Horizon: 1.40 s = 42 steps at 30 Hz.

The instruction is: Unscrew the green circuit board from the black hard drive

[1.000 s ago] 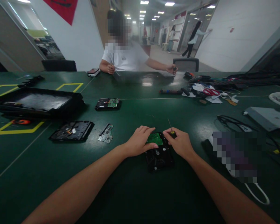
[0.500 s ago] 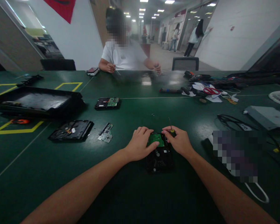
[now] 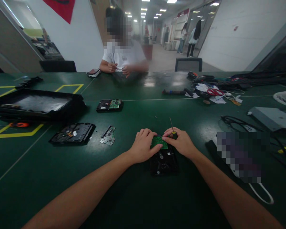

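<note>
A black hard drive (image 3: 163, 162) with a green circuit board (image 3: 162, 143) on its upper half lies on the dark green table in front of me. My left hand (image 3: 144, 145) grips the drive from its left side, thumb on the board and fingers at the far left edge. In my right hand (image 3: 180, 143) is a small screwdriver (image 3: 174, 134), its thin shaft pointing up and away from the drive. The thumb and a fingertip of that hand meet at the far right corner of the board; whether they pinch anything small there is too small to tell.
On the left are an open drive casing (image 3: 72, 133), a loose circuit board (image 3: 108, 136), another drive (image 3: 109, 105) and a black tray (image 3: 43, 103). A grey box (image 3: 273, 117), cables and a blurred-out object (image 3: 239, 157) lie right. A person (image 3: 124, 57) sits opposite.
My right hand has shifted slightly left, its fingertips now over the board's far edge, and the screwdriver has moved with it. The person opposite has brought both hands closer together.
</note>
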### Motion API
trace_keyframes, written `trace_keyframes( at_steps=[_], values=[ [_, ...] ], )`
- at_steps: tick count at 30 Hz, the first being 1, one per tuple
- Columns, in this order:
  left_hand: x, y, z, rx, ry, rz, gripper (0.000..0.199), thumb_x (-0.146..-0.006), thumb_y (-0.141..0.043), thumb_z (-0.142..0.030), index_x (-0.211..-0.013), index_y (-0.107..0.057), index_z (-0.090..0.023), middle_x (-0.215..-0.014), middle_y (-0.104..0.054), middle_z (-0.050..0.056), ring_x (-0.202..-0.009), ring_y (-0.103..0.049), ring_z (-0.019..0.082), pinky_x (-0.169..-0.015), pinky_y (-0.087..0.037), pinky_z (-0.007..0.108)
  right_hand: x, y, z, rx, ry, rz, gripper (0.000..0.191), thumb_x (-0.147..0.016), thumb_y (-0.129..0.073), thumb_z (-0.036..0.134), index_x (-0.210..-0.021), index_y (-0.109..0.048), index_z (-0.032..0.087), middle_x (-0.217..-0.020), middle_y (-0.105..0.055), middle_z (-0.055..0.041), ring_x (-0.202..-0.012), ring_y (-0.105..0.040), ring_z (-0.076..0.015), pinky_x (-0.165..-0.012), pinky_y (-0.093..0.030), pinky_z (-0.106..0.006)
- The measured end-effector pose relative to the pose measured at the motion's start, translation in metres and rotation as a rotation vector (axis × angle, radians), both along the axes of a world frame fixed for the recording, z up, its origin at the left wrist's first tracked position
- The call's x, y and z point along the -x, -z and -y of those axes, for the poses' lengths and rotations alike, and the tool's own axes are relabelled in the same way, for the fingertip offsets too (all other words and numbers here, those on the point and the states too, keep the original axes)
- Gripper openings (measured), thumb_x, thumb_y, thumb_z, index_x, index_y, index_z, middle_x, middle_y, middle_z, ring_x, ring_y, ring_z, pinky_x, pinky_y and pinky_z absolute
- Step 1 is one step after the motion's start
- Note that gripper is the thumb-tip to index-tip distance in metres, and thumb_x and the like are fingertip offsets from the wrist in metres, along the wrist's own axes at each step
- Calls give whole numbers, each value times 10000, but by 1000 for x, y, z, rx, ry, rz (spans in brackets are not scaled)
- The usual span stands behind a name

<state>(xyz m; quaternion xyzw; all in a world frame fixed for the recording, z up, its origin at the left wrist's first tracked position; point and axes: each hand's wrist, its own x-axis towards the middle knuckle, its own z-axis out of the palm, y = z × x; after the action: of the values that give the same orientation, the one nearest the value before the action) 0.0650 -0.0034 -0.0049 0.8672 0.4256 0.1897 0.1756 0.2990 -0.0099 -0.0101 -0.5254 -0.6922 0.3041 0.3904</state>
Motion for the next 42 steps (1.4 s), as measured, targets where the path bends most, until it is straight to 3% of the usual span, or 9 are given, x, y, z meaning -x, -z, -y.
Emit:
trace_keyframes(
  at_steps=[14,25,36,42],
  values=[
    [-1,-2,1,6,-6,-16,506,-995,-546,-547,-1343,-616,-187,-1229,-601,129,-1183,-515,331,-1024,-446,514,3,-8,-5,15,-82,122,61,-904,-739,295,-905,-789,259,-1011,-737,-35,-1003,-691,-224,-953,-500,-409],
    [-3,1,0,-10,-10,-28,501,-992,-551,-527,-1344,-617,-177,-1235,-602,133,-1190,-513,333,-1028,-445,514,5,-6,-3,39,-27,164,83,-889,-753,323,-921,-801,263,-1003,-727,-33,-968,-689,-220,-900,-498,-386],
    [-3,0,1,-13,-4,-29,496,-990,-554,-527,-1342,-611,-183,-1223,-598,131,-1183,-514,335,-1016,-446,514,1,-7,0,93,35,73,171,-938,-695,392,-977,-799,263,-1042,-758,-40,-958,-693,-227,-875,-511,-391],
    [-3,-1,1,-7,-6,-36,497,-986,-559,-527,-1344,-610,-186,-1230,-596,133,-1180,-514,336,-1008,-450,513,2,-8,0,99,11,79,185,-924,-697,398,-987,-794,253,-1034,-765,-50,-949,-692,-232,-863,-522,-400]
  ],
)
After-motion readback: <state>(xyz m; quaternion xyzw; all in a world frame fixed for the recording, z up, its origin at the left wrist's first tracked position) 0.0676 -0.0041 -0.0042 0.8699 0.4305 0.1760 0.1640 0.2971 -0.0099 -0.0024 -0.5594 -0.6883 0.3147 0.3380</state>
